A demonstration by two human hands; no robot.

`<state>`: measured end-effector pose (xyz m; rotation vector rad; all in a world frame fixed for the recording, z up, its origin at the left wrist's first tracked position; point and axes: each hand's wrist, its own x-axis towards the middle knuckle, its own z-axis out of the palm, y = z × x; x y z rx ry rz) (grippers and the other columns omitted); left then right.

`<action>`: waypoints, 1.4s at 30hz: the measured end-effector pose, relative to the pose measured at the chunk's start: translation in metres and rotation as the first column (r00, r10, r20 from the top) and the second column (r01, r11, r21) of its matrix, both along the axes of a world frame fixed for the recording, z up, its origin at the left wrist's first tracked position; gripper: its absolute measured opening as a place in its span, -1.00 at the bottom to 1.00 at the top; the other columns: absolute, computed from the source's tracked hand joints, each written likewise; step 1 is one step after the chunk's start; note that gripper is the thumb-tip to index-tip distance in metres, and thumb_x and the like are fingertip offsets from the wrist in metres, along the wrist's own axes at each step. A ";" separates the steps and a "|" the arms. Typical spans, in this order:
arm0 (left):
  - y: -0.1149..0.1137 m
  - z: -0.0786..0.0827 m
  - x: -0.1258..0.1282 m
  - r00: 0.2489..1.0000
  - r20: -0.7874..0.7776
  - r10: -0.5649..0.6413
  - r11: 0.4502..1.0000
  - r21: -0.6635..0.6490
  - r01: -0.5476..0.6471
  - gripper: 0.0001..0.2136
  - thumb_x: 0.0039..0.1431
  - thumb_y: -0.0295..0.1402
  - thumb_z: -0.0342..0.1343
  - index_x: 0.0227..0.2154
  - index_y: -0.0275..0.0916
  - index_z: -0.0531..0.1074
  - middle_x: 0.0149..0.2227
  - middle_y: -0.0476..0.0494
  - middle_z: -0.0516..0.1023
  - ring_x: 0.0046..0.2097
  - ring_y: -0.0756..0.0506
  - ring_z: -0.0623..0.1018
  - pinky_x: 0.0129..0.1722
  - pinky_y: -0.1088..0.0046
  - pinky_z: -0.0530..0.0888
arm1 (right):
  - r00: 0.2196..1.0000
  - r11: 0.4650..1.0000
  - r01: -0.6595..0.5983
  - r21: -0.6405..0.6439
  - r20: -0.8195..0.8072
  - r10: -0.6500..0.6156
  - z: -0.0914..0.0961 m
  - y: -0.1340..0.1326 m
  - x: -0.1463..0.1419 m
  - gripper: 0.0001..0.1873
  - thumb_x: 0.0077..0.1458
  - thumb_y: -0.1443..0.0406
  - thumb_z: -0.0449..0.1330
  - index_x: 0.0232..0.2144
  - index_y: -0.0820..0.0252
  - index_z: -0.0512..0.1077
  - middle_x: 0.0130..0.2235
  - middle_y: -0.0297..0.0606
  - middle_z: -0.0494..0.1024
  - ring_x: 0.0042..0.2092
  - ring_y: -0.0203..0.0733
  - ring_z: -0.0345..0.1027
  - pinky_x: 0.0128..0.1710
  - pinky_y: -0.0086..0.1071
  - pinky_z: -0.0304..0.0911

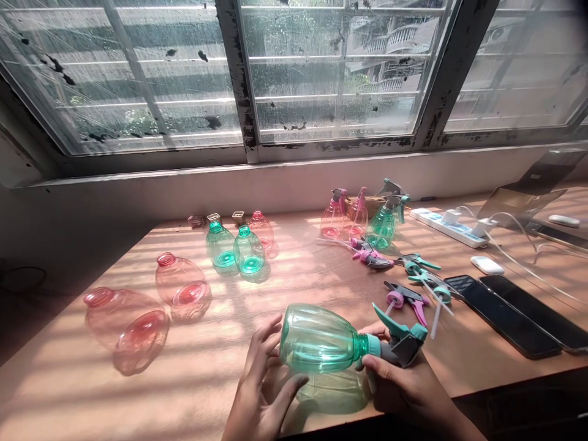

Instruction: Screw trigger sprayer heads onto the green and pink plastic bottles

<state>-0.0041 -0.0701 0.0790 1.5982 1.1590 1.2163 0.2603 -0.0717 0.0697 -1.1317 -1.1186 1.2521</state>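
Note:
A green transparent spray bottle (pixel 321 340) lies on its side in the air above the table's near edge, its base to the left. My right hand (pixel 402 383) grips it around the collar, with thumb and fingers on either side. The grey and teal trigger head (pixel 404 335) is seated on the neck, its lever pointing up. Beside the base, my left hand (pixel 266 380) is open, its fingers and thumb apart; whether the fingertips touch the plastic I cannot tell. Pink and grey spray heads (pixel 407 300) and teal spray heads (pixel 425 275) lie just beyond my right hand.
Red bottles (pixel 133 324) and green bottles (pixel 250 248) without heads stand at left. Assembled spray bottles (pixel 381 226) stand near the wall. Two phones (pixel 503 315), a white earbud case (pixel 487 265) and a power strip (pixel 448 226) with cables occupy the right side.

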 end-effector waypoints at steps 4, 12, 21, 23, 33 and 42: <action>-0.001 0.002 0.000 0.996 0.085 0.016 0.999 -0.053 -0.012 -0.57 0.26 0.03 0.29 0.12 0.02 0.50 0.41 -0.13 0.25 0.37 -0.33 0.39 0.23 0.29 0.50 | 1.000 0.998 -0.028 -0.054 0.009 0.029 0.000 -0.003 -0.003 -0.63 0.00 0.02 0.50 -0.18 0.04 0.66 -0.16 -0.20 0.74 -0.10 0.08 0.60 -0.05 -0.14 0.47; -0.001 -0.008 0.001 0.999 -0.023 0.047 0.999 0.018 -0.047 -0.72 0.37 -0.14 0.21 0.08 0.01 0.53 0.41 -0.16 0.24 0.34 -0.32 0.43 0.32 0.13 0.43 | 0.998 0.998 -0.041 -0.044 -0.051 0.039 0.001 -0.002 0.000 -0.60 0.07 -0.03 0.46 -0.23 0.14 0.61 -0.50 -0.34 0.64 -0.47 -0.19 0.45 -0.40 -0.36 0.34; -0.001 0.001 0.002 0.996 0.072 0.057 0.997 -0.056 -0.053 -0.53 0.30 0.08 0.20 0.16 -0.03 0.52 0.41 -0.19 0.32 0.38 -0.37 0.37 0.34 0.15 0.40 | 0.999 0.995 -0.030 -0.099 -0.028 0.028 0.003 -0.006 -0.003 -0.61 -0.05 0.03 0.54 -0.24 0.10 0.67 -0.20 -0.16 0.75 -0.10 0.12 0.59 -0.06 -0.13 0.46; 0.000 0.004 0.001 0.996 0.072 0.050 0.997 -0.064 -0.045 -0.62 0.34 -0.03 0.22 0.13 -0.01 0.56 0.40 -0.17 0.34 0.41 -0.35 0.34 0.32 0.20 0.42 | 0.998 0.993 -0.046 -0.111 -0.056 0.040 0.003 -0.006 -0.003 -0.62 -0.04 0.02 0.53 -0.27 0.13 0.68 -0.24 -0.15 0.74 -0.11 0.14 0.58 -0.07 -0.10 0.46; -0.002 0.005 0.002 0.998 0.060 0.012 0.998 -0.060 -0.008 -0.48 0.18 0.05 0.35 0.13 -0.01 0.53 0.41 -0.17 0.30 0.39 -0.37 0.35 0.38 0.15 0.32 | 0.999 0.997 0.038 -0.062 -0.024 -0.039 0.003 -0.003 -0.001 -0.60 -0.08 0.07 0.56 -0.22 0.10 0.65 -0.30 -0.23 0.71 -0.20 0.05 0.59 -0.16 -0.21 0.48; 0.000 0.006 0.001 0.997 0.083 0.008 0.999 -0.049 -0.004 -0.70 0.32 -0.09 0.27 0.04 -0.01 0.59 0.38 -0.15 0.32 0.37 -0.31 0.39 0.25 0.30 0.47 | 1.000 0.994 -0.005 -0.111 0.010 0.006 0.000 -0.005 -0.001 -0.59 -0.03 -0.02 0.50 -0.32 0.16 0.62 -0.45 -0.29 0.61 -0.39 -0.07 0.48 -0.38 -0.26 0.39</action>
